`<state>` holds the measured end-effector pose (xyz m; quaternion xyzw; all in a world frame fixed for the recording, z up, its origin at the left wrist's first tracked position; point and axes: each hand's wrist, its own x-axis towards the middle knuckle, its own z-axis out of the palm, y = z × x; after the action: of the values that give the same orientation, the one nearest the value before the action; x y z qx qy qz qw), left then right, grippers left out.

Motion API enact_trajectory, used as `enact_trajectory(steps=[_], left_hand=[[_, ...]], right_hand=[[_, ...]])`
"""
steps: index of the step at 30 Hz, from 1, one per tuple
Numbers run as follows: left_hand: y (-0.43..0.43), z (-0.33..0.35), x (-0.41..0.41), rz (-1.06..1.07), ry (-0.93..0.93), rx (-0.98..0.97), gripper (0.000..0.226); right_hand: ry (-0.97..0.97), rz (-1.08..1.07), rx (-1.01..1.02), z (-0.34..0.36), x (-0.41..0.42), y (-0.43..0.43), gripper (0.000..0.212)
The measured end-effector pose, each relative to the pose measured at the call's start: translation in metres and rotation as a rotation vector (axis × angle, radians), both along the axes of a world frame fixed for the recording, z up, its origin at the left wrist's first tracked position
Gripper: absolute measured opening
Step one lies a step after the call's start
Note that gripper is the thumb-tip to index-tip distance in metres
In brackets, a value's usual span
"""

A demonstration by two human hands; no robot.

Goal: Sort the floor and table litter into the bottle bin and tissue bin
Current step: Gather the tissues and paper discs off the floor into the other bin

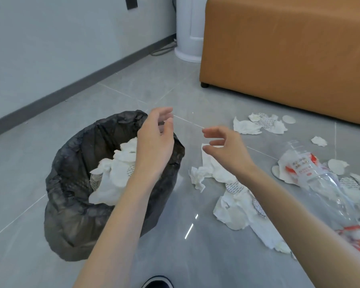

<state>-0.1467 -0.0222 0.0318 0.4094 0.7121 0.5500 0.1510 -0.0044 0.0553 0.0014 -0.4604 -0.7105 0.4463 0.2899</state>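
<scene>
- bottle partly behind the right forearm, floor tissues around it
- left hand above the tissue-filled bin, right hand beside it, fingers loose, both empty
- bare tiles toward the couch

A lounge-like room — tan upholstered sofa, grey tiled floor, white standing appliance.

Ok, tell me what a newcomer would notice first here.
A bin lined with a black bag sits at lower left, holding white tissues, the left hand open over its rim. To its right, crumpled tissue litter is strewn across the grey floor beneath the empty right hand, with a clear plastic bottle lying among it near the right edge.
</scene>
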Motion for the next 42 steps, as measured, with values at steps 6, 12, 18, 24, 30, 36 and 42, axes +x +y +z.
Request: enact_trajectory(steps=[6,12,18,24,30,36,42], left_hand=[[0.042,-0.044,0.047,-0.171,0.027,-0.115,0.029],[0.086,-0.131,0.072,-0.377,0.226,-0.596,0.056],[0.110,-0.178,0.091,-0.485,0.348,-0.939,0.056],[0.104,-0.197,0.090,-0.472,0.508,-0.953,0.043],[0.085,-0.207,0.089,-0.401,0.484,-0.730,0.030],[0.068,-0.213,0.093,-0.332,0.395,-0.618,0.024],[0.059,-0.204,0.093,-0.134,0.184,-0.511,0.025]], right_hand=[[-0.150,-0.106,-0.088,-0.045,0.068,0.014,0.036],[-0.482,-0.075,-0.150,-0.093,0.116,0.024,0.043],[-0.739,0.120,-0.183,-0.117,0.138,0.023,0.060],[-0.795,0.112,-0.266,-0.145,0.151,0.018,0.074],[-0.895,0.065,-0.120,-0.157,0.149,-0.008,0.062],[-0.922,0.026,0.019,-0.159,0.152,-0.018,0.037],[-0.904,0.008,0.131,-0.161,0.165,-0.020,0.024]])
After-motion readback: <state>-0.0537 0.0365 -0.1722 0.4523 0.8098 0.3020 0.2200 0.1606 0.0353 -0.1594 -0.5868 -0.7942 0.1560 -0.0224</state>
